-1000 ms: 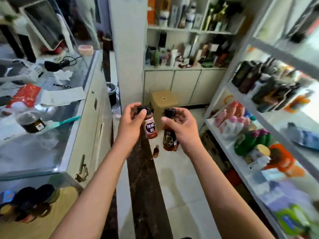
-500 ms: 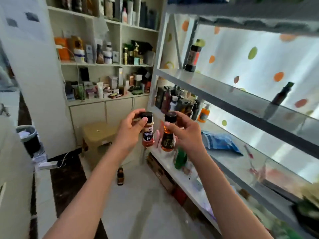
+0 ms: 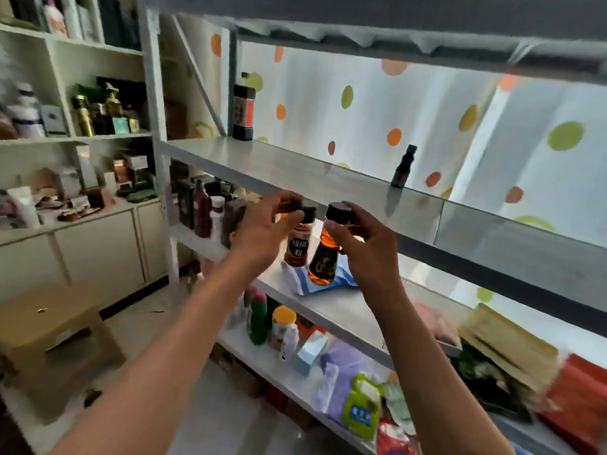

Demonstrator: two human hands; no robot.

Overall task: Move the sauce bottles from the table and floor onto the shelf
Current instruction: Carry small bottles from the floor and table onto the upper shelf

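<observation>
Just below the front edge of the grey shelf [image 3: 295, 172], my left hand [image 3: 262, 231] is closed around a red-labelled bottle [image 3: 299, 244] and my right hand [image 3: 364, 247] around an amber bottle [image 3: 323, 261], both held up near their black caps, almost touching. On the shelf stand a tall dark bottle [image 3: 243, 110] at the far left and a small dark bottle [image 3: 403, 167] further right. A blue packet [image 3: 315, 285] lies on the tier beneath my hands.

The upper shelf [image 3: 295, 172] lies bare between the tall bottle [image 3: 243, 111] and the small dark bottle [image 3: 403, 167].
</observation>
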